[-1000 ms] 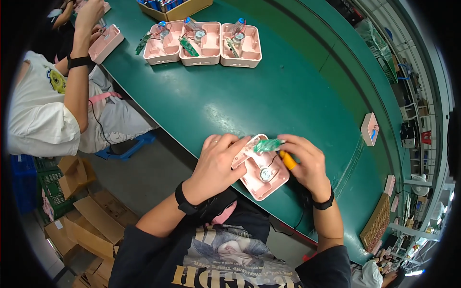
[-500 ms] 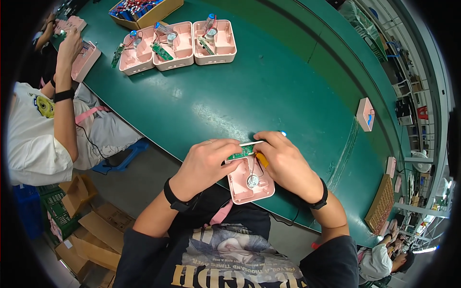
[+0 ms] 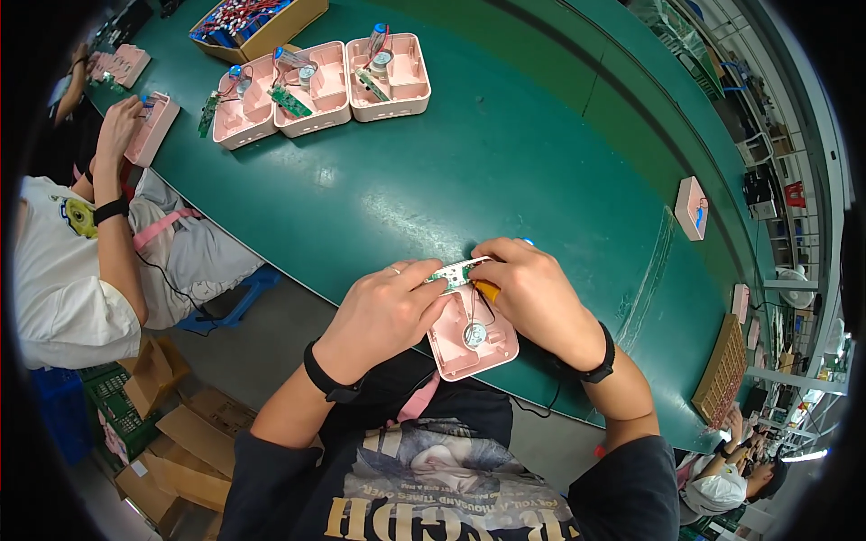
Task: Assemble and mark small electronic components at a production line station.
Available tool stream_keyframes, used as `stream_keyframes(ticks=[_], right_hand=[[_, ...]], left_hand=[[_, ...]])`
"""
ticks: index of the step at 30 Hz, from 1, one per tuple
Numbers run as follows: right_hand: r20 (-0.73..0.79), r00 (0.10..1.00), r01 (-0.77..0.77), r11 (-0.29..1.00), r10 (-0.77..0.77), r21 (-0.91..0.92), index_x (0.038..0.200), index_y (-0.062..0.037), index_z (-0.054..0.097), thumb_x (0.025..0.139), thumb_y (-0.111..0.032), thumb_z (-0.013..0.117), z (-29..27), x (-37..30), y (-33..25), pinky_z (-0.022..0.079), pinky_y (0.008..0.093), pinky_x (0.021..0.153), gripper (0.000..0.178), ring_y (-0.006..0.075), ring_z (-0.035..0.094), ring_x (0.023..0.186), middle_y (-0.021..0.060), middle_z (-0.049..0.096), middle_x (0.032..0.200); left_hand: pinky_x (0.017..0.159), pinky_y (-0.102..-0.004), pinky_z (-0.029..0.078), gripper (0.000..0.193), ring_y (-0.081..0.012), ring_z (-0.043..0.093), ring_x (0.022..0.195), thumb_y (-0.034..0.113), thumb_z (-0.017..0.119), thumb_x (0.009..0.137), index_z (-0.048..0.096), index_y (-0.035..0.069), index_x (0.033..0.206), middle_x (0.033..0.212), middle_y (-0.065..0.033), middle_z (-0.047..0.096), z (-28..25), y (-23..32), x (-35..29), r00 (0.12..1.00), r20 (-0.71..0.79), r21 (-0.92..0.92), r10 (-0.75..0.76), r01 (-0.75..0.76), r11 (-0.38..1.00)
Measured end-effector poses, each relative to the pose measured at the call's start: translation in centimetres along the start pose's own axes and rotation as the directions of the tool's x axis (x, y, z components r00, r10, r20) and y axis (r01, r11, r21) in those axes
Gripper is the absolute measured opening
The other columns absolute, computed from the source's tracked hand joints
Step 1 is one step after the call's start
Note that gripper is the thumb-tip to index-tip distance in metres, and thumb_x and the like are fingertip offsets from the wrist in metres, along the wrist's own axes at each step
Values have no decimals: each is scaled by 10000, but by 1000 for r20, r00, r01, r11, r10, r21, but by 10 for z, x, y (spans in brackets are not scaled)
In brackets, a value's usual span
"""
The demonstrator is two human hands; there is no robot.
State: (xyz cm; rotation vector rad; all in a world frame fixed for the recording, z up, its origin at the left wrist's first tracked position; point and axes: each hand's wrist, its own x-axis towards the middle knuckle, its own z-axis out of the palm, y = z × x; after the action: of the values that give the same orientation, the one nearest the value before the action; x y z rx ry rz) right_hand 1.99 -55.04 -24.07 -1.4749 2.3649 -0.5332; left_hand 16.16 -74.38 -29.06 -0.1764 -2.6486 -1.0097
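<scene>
A green circuit board [image 3: 454, 275] with a white strip along its edge is pinched between both hands, above the far end of an open pink plastic housing [image 3: 492, 359]. My left hand [image 3: 386, 305] grips the board's left end with thumb and fingers. At its right end, my right hand [image 3: 534, 293] has its fingers closed on it, and they partly hide it. Under those fingers a yellow piece [image 3: 487, 290] shows; its kind I cannot tell. Inside the housing sits a round silver part [image 3: 474, 335] with thin dark wires. A blue tip [image 3: 526, 242] peeks out beyond my right hand.
Three joined-up pink housings [image 3: 388, 104] with boards and wires stand far left, near a cardboard box [image 3: 271, 36] of blue wired parts. A co-worker's hand [image 3: 117, 131] works at the left. Another pink housing [image 3: 692, 209] and a brown tray [image 3: 722, 370] lie right.
The board has tilted between my fingers, so more of its face and white strip shows. The co-worker's raised hand has come down to a pink housing. The whole view has shifted slightly.
</scene>
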Motion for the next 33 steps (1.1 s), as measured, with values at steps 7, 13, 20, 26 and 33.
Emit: stream_keyframes(ticks=[7,13,20,26,33], right_hand=[[-25,999,42,992,-39,117,1112,-42,815,873,-1,768,-19,-4,-1,589,435,932,247,358,712,1090,142,743,1271],[-142,990,32,997,-21,75,1170,-67,807,880,-33,801,-27,-33,7,586,441,943,292,345,697,1155,121,734,1271],[-119,992,-53,997,46,-61,1212,-75,791,847,-129,860,-7,-36,-17,503,504,1100,376,414,577,1358,172,639,1410],[-89,993,-83,995,79,-49,1200,-69,785,852,-150,860,9,-35,-19,455,535,1146,364,436,505,1440,192,593,1469],[-94,994,-60,998,62,31,1154,-60,782,870,-140,850,7,-37,-21,450,547,1148,303,440,498,1455,188,600,1461]], left_hand=[[790,-389,632,140,-295,766,917,147,812,931,807,48,1031,1098,-101,748,0,1,-2,999,0,1,-38,38,999],[710,-383,604,138,-286,721,812,129,848,887,797,28,966,985,-102,716,-2,1,-3,998,-25,13,-52,53,999],[642,-402,552,128,-277,657,745,85,859,847,774,15,912,856,-89,631,-2,1,-4,995,-78,26,-61,63,998],[640,-402,547,125,-278,654,745,75,854,838,771,13,907,839,-86,624,0,1,-2,992,-102,16,-74,76,997],[650,-395,549,110,-271,641,759,99,840,864,756,29,863,827,-82,577,2,1,-4,990,-110,3,-84,85,996]])
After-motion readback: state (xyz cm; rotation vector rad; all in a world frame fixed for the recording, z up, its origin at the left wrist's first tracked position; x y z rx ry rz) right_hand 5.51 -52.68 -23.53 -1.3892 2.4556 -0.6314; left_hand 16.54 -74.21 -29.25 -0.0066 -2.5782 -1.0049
